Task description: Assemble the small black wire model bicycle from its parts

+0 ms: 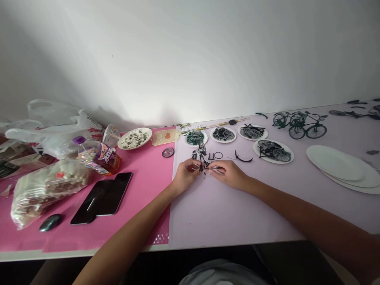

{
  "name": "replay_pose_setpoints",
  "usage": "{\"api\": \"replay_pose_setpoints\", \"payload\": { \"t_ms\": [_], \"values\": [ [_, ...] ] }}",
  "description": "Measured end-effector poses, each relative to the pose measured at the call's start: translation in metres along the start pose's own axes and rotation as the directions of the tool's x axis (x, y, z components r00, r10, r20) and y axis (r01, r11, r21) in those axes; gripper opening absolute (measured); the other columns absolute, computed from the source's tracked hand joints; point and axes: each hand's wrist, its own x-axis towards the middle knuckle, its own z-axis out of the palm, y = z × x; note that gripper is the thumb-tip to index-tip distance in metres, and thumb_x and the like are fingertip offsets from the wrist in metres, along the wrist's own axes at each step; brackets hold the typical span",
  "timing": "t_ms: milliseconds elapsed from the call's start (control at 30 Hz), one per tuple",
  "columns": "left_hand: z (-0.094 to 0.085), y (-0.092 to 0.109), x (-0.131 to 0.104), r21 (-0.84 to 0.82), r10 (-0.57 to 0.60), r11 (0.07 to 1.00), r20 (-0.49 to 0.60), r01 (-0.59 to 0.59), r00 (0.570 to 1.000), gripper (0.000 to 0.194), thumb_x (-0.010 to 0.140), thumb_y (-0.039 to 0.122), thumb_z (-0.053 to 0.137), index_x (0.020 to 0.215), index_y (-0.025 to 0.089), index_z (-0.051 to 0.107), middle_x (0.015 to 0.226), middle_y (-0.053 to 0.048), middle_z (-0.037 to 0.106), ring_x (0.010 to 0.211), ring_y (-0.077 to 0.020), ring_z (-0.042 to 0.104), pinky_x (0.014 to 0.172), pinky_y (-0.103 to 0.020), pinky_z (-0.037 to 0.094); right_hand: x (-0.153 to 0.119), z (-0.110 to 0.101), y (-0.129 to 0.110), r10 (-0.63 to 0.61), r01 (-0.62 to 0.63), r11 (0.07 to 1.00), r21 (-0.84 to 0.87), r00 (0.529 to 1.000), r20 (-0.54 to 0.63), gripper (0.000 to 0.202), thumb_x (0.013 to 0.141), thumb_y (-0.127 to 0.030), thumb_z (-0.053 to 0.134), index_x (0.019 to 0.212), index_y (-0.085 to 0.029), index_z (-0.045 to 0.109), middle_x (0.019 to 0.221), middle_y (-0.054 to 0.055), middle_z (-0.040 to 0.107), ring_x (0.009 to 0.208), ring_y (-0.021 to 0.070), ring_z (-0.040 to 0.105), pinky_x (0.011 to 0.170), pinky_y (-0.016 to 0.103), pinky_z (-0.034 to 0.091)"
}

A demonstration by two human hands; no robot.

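Near the middle of the table, my left hand (185,174) grips a small dark model bicycle frame (201,158), which stands tilted with a spoked wheel at its upper end. My right hand (227,173) pinches a thin dark piece (216,168) against the lower right of the frame. Just behind my hands lie a black ring (218,155) and small black parts (211,156). To the right rests a curved black part (243,158). A loose spoked wheel (168,152) lies on the pink sheet to the left.
White plates of bicycle parts (223,134) stand along the back. Assembled model bicycles (308,126) and stacked plates (335,163) are at the right. Left are phones (114,196), a drink bottle (99,156), plastic bags (50,186) and a bowl (135,138).
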Motion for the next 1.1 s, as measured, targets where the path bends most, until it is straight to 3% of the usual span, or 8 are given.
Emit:
{"api": "replay_pose_setpoints", "payload": {
  "t_ms": [233, 500, 700, 867, 1100],
  "values": [
    [-0.0004, 0.004, 0.0018, -0.021, 0.044, 0.999, -0.08, -0.046, 0.996, 0.04, 0.076, 0.05, 0.084, 0.091, 0.016, 0.069, 0.1, -0.008, 0.072, 0.08, -0.017, 0.072, 0.074, -0.029, 0.057, 0.0009, 0.0007, 0.0013, 0.023, -0.022, 1.0, 0.02, 0.999, -0.043, 0.015, 0.089, -0.027, 0.064, 0.098, -0.02, 0.075, 0.098, 0.007, 0.078, 0.084, 0.018, 0.073, 0.071, 0.024, 0.058],
    [0.0, 0.0033, 0.0006, -0.089, 0.129, 0.987, -0.037, -0.132, 0.991, 0.025, 0.077, 0.039, 0.086, 0.087, 0.018, 0.078, 0.099, -0.007, 0.068, 0.088, -0.0183, 0.072, 0.082, -0.033, 0.062, 0.0009, 0.0002, 0.0007, 0.026, -0.024, 0.999, 0.035, 0.998, -0.049, 0.016, 0.089, -0.028, 0.064, 0.097, -0.02, 0.075, 0.099, 0.008, 0.078, 0.087, 0.0199, 0.073, 0.074, 0.027, 0.058],
    [0.0012, 0.002, 0.0002, -0.089, 0.142, 0.985, -0.037, -0.145, 0.989, 0.022, 0.077, 0.039, 0.086, 0.086, 0.02, 0.081, 0.098, -0.009, 0.071, 0.095, -0.0216, 0.07, 0.086, -0.037, 0.062, -0.0011, 0.0032, -0.0016, 0.14, -0.134, 0.988, 0.079, 0.987, -0.077, 0.023, 0.09, -0.038, 0.065, 0.098, -0.018, 0.074, 0.081, 0.005, 0.075, 0.06, 0.0157, 0.064, 0.057, 0.026, 0.053],
    [0.0008, 0.0016, 0.0002, -0.078, 0.135, 0.987, -0.056, -0.139, 0.989, 0.026, 0.075, 0.043, 0.087, 0.087, 0.02, 0.082, 0.1, -0.01, 0.072, 0.096, -0.0221, 0.07, 0.085, -0.037, 0.062, -0.002, 0.0054, -0.0028, 0.171, -0.157, 0.975, 0.156, 0.982, -0.081, 0.027, 0.089, -0.043, 0.066, 0.1, -0.019, 0.074, 0.09, 0.007, 0.076, 0.071, 0.0192, 0.069, 0.064, 0.029, 0.057],
    [0.0013, 0.006, 0.0, -0.076, 0.093, 0.992, -0.076, -0.099, 0.993, 0.029, 0.072, 0.044, 0.089, 0.086, 0.02, 0.082, 0.101, -0.009, 0.071, 0.093, -0.0216, 0.071, 0.085, -0.037, 0.062, -0.0037, 0.0054, 0.0002, 0.131, -0.122, 0.986, 0.112, 0.988, -0.079, 0.025, 0.089, -0.042, 0.068, 0.099, -0.02, 0.075, 0.076, 0.005, 0.074, 0.069, 0.0216, 0.069, 0.061, 0.03, 0.057]
  ]
}}
